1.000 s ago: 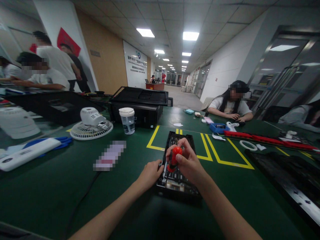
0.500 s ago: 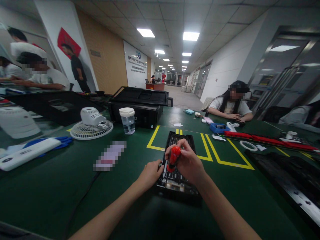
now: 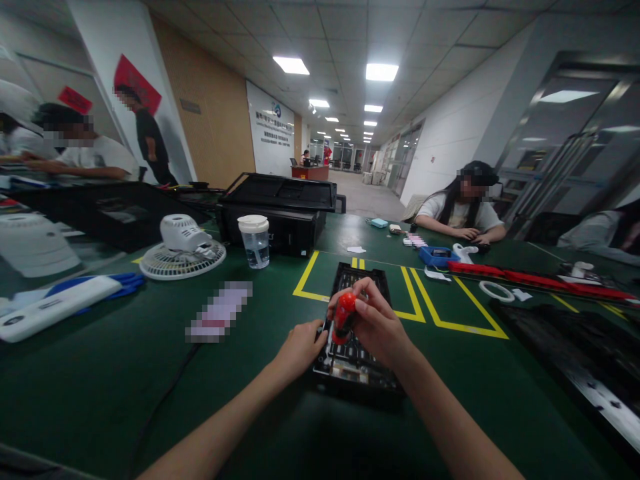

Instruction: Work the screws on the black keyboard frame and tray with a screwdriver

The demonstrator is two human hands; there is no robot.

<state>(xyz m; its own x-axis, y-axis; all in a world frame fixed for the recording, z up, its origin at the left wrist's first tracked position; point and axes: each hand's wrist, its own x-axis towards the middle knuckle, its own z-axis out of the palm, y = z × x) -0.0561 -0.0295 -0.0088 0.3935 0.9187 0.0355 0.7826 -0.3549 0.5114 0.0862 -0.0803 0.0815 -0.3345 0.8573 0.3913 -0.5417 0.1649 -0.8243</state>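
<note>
My right hand (image 3: 377,323) is closed round the red handle of a screwdriver (image 3: 346,313), which stands nearly upright over a black case (image 3: 360,380). The case lies on the green table and shows metal-looking parts in rows inside. The screwdriver's tip is hidden by the handle. My left hand (image 3: 300,347) grips the case's left edge, thumb on the rim, with its other fingers partly out of sight.
Left of me are a pixelated flat item (image 3: 220,313), a white fan (image 3: 183,250), a lidded cup (image 3: 255,241) and a white device (image 3: 60,308). A large black box (image 3: 273,223) stands behind. To the right lie a black panel (image 3: 570,353) and a blue tray (image 3: 435,256); a person sits beyond.
The screwdriver's handle and my right hand have shifted slightly left. My left hand and the case stay put. A standing person at far left has moved.
</note>
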